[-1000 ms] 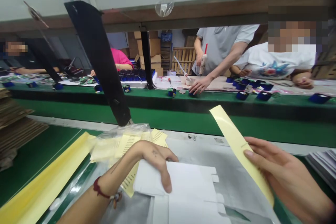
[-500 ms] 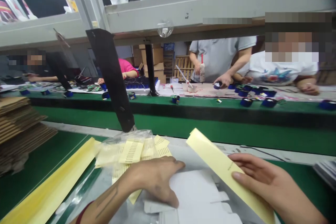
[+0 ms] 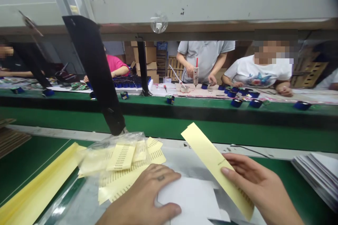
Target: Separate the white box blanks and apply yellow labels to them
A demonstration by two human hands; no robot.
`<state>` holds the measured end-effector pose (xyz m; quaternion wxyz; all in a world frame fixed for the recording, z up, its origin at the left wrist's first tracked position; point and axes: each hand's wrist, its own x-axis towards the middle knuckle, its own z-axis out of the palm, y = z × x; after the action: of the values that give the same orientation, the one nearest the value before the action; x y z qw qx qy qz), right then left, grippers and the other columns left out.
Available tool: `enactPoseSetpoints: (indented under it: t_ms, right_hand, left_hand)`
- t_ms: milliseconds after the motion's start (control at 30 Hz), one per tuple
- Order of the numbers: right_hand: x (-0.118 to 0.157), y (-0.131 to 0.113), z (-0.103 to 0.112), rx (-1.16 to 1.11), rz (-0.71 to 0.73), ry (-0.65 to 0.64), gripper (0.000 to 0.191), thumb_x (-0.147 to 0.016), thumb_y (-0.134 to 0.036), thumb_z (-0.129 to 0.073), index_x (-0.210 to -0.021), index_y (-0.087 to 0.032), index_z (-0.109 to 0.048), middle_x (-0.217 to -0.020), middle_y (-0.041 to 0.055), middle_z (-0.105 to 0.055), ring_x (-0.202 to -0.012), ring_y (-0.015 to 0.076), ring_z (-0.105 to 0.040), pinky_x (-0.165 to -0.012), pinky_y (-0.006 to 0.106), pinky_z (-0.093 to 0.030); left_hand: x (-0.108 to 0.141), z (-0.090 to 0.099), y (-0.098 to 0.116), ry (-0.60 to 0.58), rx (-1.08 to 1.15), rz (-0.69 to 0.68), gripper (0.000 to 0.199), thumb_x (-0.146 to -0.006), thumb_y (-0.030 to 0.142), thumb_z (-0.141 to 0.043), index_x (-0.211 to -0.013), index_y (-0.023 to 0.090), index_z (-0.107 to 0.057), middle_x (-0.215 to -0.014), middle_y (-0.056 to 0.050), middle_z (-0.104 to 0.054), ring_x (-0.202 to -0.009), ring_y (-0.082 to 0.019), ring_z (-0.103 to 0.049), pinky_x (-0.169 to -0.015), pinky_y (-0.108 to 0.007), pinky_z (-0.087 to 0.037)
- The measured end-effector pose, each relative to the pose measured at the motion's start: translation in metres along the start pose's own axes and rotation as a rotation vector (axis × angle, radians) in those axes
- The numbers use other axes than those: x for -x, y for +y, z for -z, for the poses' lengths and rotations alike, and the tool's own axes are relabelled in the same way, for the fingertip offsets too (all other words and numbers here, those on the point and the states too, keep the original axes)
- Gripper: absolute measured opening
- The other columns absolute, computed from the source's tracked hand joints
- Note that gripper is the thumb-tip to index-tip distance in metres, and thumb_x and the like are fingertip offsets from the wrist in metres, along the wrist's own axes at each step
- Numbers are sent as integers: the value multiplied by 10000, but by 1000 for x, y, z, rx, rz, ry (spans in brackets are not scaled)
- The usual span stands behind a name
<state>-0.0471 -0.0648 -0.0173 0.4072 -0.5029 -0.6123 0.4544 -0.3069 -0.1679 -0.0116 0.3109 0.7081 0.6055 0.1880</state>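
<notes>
My right hand pinches a long yellow label strip between thumb and fingers, its far end pointing up and left. Small print shows on the strip near my thumb. My left hand rests with its fingers apart on the left edge of a white flat carton. Behind and left of that hand lie several printed yellow label sheets, some inside a clear plastic bag.
A yellow sheet lies at the left. White cartons are stacked at the right. A black post rises beyond the labels. Blue parts sit on a green conveyor ledge, with people working behind it.
The view has shifted right and closer. My left hand appears flatter on the carton, and my right hand still holds the strip. The person in grey no longer holds up a blue part.
</notes>
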Motion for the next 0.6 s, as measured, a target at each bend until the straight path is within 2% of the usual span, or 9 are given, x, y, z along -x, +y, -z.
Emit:
enactPoseSetpoints:
  t_ms: [100, 267, 400, 500, 600]
  right_hand:
    - [-1, -2, 2, -13, -25, 17, 407, -647, -526, -806, -924, -235, -742, -979, 59, -775, -864, 232, -731, -699, 207, -605]
    - [3, -4, 2, -45, -17, 50, 373, -632, -500, -822, -899, -248, -754, -933, 50, -783, -809, 228, -739, -651, 191, -610]
    - [8, -5, 0, -58, 13, -3, 320, -659, -474, -817, -895, -266, -755, -914, 41, -787, -791, 211, -743, -634, 163, -602]
    - [9, -5, -2, -50, 41, -31, 295, -684, -476, -799, -893, -272, -757, -889, 35, -785, -778, 203, -744, -617, 151, -595]
    - [11, -7, -3, 23, 70, -58, 289, -700, -475, -779, -903, -269, -777, -918, 42, -786, -806, 219, -748, -660, 170, -602]
  left_hand:
    - [2, -6, -5, 42, -95, -85, 528, -783, 250, -688, -1300, 288, -584, -1313, -7, -607, -1261, -256, -476, -1125, -456, -370]
    - [5, -8, -9, 26, -245, -59, 511, -840, 319, -643, -1343, 272, -564, -1404, -49, -564, -1299, -320, -499, -1123, -586, -358]
    - [2, -12, -9, 47, -400, -141, 509, -849, 330, -644, -1341, 223, -569, -1390, -89, -570, -1247, -355, -559, -1024, -645, -451]
    - [1, -12, -9, 234, -446, -319, 461, -796, 293, -710, -1239, 194, -628, -1291, -111, -647, -1133, -345, -639, -935, -595, -545]
    - [5, -10, -7, 555, -321, -558, 311, -784, 173, -682, -1091, 172, -630, -1044, -102, -724, -978, -272, -680, -864, -470, -575]
